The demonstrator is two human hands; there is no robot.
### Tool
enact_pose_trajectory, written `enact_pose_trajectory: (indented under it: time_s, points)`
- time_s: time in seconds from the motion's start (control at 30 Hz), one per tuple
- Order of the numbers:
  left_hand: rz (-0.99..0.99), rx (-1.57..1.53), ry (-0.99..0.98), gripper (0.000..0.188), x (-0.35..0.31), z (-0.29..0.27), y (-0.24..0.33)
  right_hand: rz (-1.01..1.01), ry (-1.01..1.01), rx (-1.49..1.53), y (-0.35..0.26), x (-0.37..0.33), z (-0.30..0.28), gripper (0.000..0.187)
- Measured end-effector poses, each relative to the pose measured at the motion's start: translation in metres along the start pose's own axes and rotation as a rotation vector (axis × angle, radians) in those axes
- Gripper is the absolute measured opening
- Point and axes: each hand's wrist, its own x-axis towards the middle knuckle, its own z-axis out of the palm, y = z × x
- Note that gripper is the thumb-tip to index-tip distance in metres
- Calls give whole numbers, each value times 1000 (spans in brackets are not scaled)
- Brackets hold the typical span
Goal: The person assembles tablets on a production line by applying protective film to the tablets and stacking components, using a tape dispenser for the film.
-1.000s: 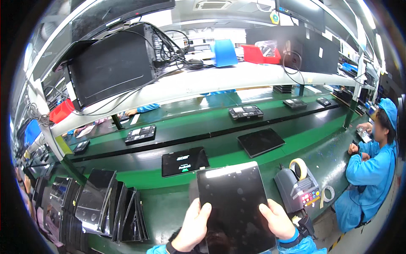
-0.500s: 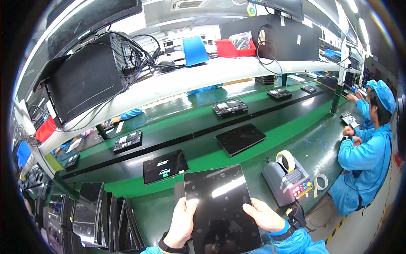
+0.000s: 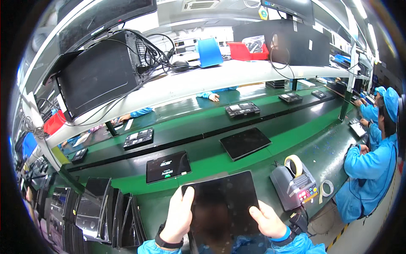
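Note:
Upright in front of me is a black tablet (image 3: 224, 207), its dark glossy screen facing me with smudges and reflections on it. My left hand (image 3: 177, 216) grips its left edge, thumb near the upper corner. On the right edge, lower down, my right hand (image 3: 267, 220) is closed with the thumb on the front; the fingers of both hands are hidden behind the tablet. Just beyond lies a tablet with a lit screen (image 3: 168, 166) on the green belt. Another tablet, dark-screened (image 3: 245, 144), lies to its right.
A tape dispenser (image 3: 293, 184) stands to my right, with a loose tape roll (image 3: 326, 188) beside it. Several tablets stand in a rack (image 3: 95, 207) at left. Opened devices (image 3: 242, 109) lie along the far lane. A shelf (image 3: 177, 80) spans above; a co-worker (image 3: 368, 169) sits at right.
My left hand has slid up the tablet's left edge toward the corner. The tablet has tilted, and the bright reflection has left its screen. A co-worker's hand now shows across the bench.

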Motion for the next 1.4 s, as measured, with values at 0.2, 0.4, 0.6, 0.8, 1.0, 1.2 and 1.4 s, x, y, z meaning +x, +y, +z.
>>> enact_pose_trajectory:
  time_s: [0.2, 0.4, 0.6, 0.8, 1.0, 1.2, 1.4]
  points:
    - [150, 48, 39, 33, -8, 0, 1, -105, -74, -199, -8, -1, 4, 37]
    - [127, 166, 67, 29, 12, -6, -6, -46, 114, -525, -9, -2, 7, 30]
    - [-79, 189, -30, 24, 49, -10, -23, -299, 181, -840, 9, 15, -9, 16]
    - [665, 983, 140, 41, 70, -8, -25, 71, 193, -422, 12, 25, -4, 34]
    - [358, 1076, -148, 19, 90, 14, -48, 146, 183, -372, 23, 27, -12, 36]
    - [406, 1005, -163, 14, 93, 5, -58, 145, 170, -294, 27, 25, -12, 36]
    - [375, 1025, -118, 14, 91, 13, -58, 176, 189, -222, 26, 24, -11, 33]
